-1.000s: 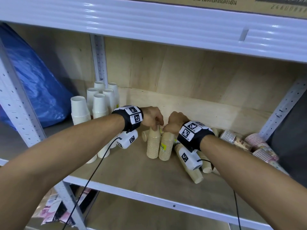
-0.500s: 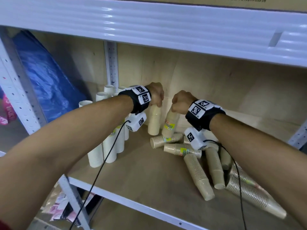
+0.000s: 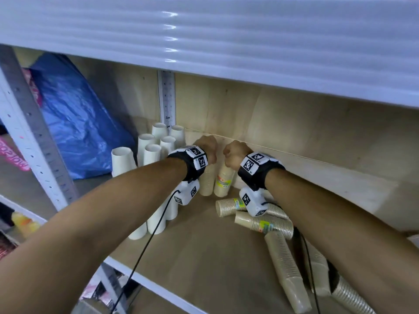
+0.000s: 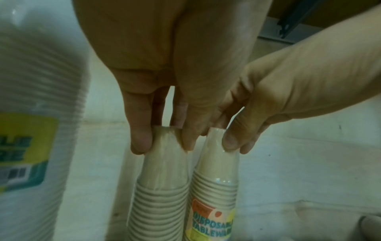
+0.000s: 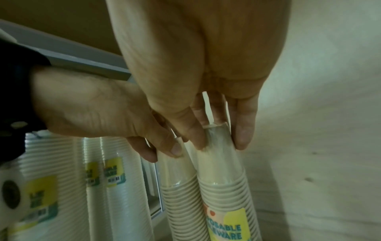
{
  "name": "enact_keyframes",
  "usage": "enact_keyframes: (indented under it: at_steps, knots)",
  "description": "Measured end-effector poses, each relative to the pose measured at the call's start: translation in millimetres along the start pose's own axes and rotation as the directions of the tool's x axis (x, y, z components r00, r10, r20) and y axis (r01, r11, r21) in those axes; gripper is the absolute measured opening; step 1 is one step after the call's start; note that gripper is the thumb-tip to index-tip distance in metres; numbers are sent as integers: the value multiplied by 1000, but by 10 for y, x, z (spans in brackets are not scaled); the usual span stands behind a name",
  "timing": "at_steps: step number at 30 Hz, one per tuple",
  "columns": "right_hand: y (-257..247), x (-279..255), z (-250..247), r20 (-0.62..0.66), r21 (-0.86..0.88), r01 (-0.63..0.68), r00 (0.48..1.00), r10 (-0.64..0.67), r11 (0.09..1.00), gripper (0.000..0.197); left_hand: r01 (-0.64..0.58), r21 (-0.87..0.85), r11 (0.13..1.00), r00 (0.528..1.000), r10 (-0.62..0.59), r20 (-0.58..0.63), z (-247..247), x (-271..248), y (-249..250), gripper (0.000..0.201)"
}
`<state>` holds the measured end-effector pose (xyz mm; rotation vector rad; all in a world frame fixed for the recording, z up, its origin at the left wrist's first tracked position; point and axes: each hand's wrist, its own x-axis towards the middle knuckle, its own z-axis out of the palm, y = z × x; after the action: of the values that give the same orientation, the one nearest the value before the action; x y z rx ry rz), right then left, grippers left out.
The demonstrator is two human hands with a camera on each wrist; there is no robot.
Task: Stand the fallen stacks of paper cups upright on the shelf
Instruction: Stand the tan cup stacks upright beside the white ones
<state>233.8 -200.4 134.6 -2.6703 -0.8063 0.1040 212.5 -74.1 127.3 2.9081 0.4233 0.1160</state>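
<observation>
Two tan paper cup stacks in clear wrap stand upright side by side near the shelf's back wall. My left hand (image 3: pixel 207 148) (image 4: pixel 164 138) pinches the wrap at the top of the plain stack (image 3: pixel 206 182) (image 4: pixel 160 195). My right hand (image 3: pixel 233 153) (image 5: pixel 220 138) pinches the top of the labelled stack (image 3: pixel 223 182) (image 5: pixel 224 195). Their bases look to be on the shelf board (image 3: pixel 199 264). Several tan stacks lie fallen to the right: one short (image 3: pixel 227 207), one labelled (image 3: pixel 263 224), one long (image 3: pixel 286 271).
Several white cup stacks (image 3: pixel 145 155) stand upright just left of the two tan ones. A blue plastic bag (image 3: pixel 77 123) fills the bay to the left, beyond a grey upright post (image 3: pixel 31 123). The upper shelf's white beam (image 3: pixel 226 41) hangs low overhead.
Both hands have carried the two tan stacks back and left, from among the fallen ones to beside the white stacks at the back wall. The grip on the tops is unchanged.
</observation>
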Motion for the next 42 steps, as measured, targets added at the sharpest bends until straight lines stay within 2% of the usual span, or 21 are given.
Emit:
enact_keyframes:
  at_steps: [2,3,5,6,7,8,9,10,12,16,17,22,23,26,28,33,35,38,41,42]
  knots:
    - [165,291,209,33,-44,-6,999,8,999,48,0,14,1000,1000,-1,12,71,24,-43,29]
    - [295,503,357,42,-51,-21,999,23,998,49,-1,19,1000,1000,1,18,101,33,-54,31]
    - [329,558,442,68,-69,-51,996,56,996,43,9,-2,1000,1000,-9,22,169,63,-78,37]
    - [311,510,425,77,-77,-60,995,66,995,34,15,-9,1000,999,-15,28,198,71,-82,38]
    - [275,458,401,86,-89,-58,994,66,994,17,13,-14,1000,999,-12,30,225,77,-87,39]
    - [229,378,366,83,-105,-19,996,28,994,4,6,-21,1000,1000,-6,29,250,79,-93,39]
    - [202,354,350,78,-80,5,997,1,997,19,2,-24,1000,1000,-1,28,266,74,-91,39]
    - [190,336,339,83,-79,27,996,-20,997,26,4,-20,1000,999,-3,32,276,73,-84,39]
    - [182,310,307,86,-38,53,995,-50,998,30,15,-15,1000,998,-14,55,277,62,-67,37]
    - [207,273,281,104,-22,92,991,-89,996,31,25,-16,1000,997,-24,77,265,69,-53,12]
    - [208,259,279,107,-20,102,989,-99,995,31,34,-23,999,997,-32,72,263,73,-61,12]
    - [223,243,309,82,-32,131,988,-128,991,33,81,-91,992,995,-75,73,229,51,-83,22]
    - [221,236,314,70,-34,134,989,-131,990,34,75,-99,992,995,-68,72,226,36,-78,22]
    - [218,252,341,51,-39,146,988,-144,989,38,49,-116,992,996,-40,78,240,26,-89,46]
    - [214,263,352,36,-40,148,988,-147,988,40,9,-94,996,998,-3,66,235,25,-87,45]
    - [226,289,356,48,-49,143,989,-141,988,37,20,-60,998,999,-18,37,211,17,-86,21]
    - [219,292,355,47,-54,135,990,-132,989,35,38,-77,996,999,-36,34,208,13,-83,25]
    - [201,293,369,48,-42,117,992,-115,992,34,36,-85,996,999,-32,42,229,10,-71,44]
    - [195,283,358,52,-29,107,993,-106,994,16,10,-90,996,999,-5,47,251,38,-68,42]
    - [195,272,351,61,-28,103,993,-101,994,16,10,-85,996,999,-6,48,257,48,-68,41]
